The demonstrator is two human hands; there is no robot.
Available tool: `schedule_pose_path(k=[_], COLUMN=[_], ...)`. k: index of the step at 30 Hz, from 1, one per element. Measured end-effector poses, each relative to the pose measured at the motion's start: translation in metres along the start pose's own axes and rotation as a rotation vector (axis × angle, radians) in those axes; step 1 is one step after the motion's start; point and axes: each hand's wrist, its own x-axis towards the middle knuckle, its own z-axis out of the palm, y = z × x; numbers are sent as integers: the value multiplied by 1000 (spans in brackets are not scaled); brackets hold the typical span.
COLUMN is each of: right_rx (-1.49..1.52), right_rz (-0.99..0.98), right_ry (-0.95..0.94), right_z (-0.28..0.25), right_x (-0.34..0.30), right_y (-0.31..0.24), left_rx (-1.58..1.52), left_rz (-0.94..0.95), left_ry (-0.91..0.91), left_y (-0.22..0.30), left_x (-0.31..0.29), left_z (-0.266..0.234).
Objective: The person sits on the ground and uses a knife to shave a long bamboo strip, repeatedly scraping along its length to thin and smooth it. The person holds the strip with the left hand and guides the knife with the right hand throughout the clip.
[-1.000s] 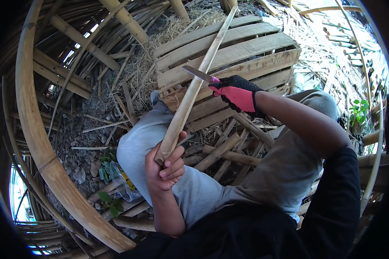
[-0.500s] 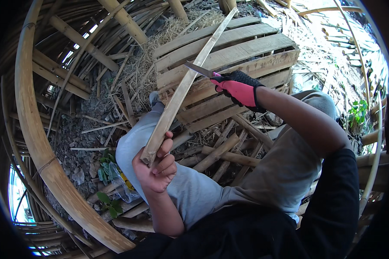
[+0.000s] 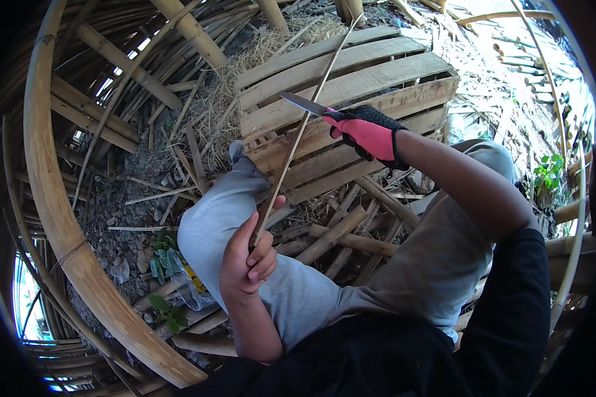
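Observation:
My bare left hand [image 3: 248, 257] grips the near end of a long bamboo strip [image 3: 290, 157], which slants up and away to the right with its narrow edge showing. In a pink and black glove, my right hand [image 3: 371, 137] is closed round a knife; the handle is mostly hidden by the fingers. The knife's blade [image 3: 302, 103] points left and lies across the strip about midway along, seeming to touch it. Beneath the strip's far half is a slatted wooden crate [image 3: 351, 86].
A thick curved bamboo pole [image 3: 66, 218] arches along my left side. Cut bamboo pieces [image 3: 338, 235] lie between my legs. Dry straw [image 3: 218, 99] is heaped beside the crate. Bamboo poles [image 3: 129, 66] stand at the back left, and a green plant [image 3: 548, 173] grows at the right.
My left hand has turned the bamboo strip from its broad face to its thin edge. The knife has shifted very slightly left and stays across the strip.

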Motion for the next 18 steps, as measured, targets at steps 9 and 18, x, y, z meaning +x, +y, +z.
schedule_pose_path(k=[9,18], right_rx=[-14,-35], right_rz=[34,15], right_ry=[54,13], right_z=[-9,-2], right_x=[23,24], right_y=[-2,0], left_rx=[151,56], left_rz=[4,3], left_ry=[281,112], left_y=[-1,3], left_x=[8,5], left_z=[-9,-16])
